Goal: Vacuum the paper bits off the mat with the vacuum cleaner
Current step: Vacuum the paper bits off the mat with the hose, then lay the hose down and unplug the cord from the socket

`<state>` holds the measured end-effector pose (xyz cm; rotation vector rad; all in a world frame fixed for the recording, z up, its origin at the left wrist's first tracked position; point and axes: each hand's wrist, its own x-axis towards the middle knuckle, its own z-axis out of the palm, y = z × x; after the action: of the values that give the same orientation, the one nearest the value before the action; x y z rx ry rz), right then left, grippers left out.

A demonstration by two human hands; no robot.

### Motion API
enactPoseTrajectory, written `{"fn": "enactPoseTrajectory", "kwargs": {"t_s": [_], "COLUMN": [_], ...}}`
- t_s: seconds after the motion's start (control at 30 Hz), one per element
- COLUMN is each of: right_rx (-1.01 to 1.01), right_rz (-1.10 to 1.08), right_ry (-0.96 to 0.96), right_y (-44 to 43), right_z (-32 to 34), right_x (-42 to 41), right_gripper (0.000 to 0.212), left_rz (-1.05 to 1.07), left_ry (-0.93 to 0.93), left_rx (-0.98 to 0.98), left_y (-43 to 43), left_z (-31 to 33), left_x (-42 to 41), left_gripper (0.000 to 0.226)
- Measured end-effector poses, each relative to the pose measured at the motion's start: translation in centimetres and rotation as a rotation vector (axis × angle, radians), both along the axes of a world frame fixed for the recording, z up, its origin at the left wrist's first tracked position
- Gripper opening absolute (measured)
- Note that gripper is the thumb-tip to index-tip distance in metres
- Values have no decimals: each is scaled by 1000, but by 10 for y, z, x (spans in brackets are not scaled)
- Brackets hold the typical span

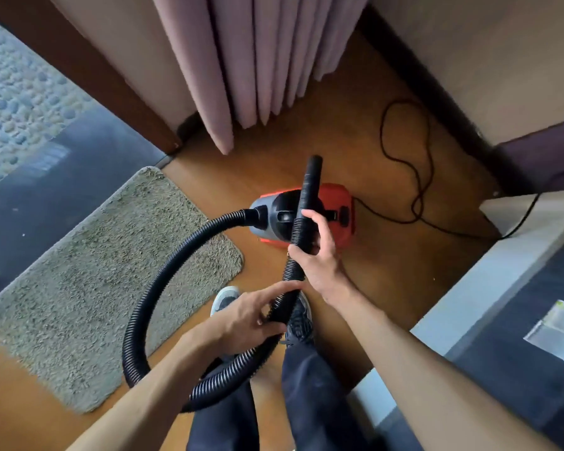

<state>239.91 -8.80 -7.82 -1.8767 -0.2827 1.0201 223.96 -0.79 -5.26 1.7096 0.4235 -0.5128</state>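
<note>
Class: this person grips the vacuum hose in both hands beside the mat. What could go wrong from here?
1. The hose loops round near the shoes; a step could trip on it.
2. The cord lies in loose loops by the vacuum cleaner and might snag if it is pulled.
3. The nozzle points toward the curtain, which suction might grab.

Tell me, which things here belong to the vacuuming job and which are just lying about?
For the job: the vacuum cleaner, its hose, gripped by the left hand and the right hand, the mat, the power cord.

Just lying about: the curtain, a printed sheet on the dark surface at right.
</note>
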Motion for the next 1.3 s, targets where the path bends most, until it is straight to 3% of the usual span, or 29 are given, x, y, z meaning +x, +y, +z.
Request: {"fn": "enactPoseTrajectory", "kwargs": {"t_s": [0.3, 0.63, 1.0, 1.3], "right_rx": [-135, -217, -403, -472], "right_rz": [-311, -524, -455, -317], "right_ry": [17, 180, 427, 316], "right_y": [-77, -119, -152, -146], "right_z": [-24, -80, -173, -209], "right_x": [8, -20, -42, -28], "right_gripper": [56, 52, 41, 43], "left_rz": [-343, -588, -590, -544], "left_ry": [123, 310, 542, 574], "left_rx": [-37, -19, -52, 8], "left_y": [-19, -33, -56, -55], "left_z": [-20, -74, -156, -192], "left_x": [47, 56, 43, 51], "left_gripper": [72, 70, 67, 65]}}
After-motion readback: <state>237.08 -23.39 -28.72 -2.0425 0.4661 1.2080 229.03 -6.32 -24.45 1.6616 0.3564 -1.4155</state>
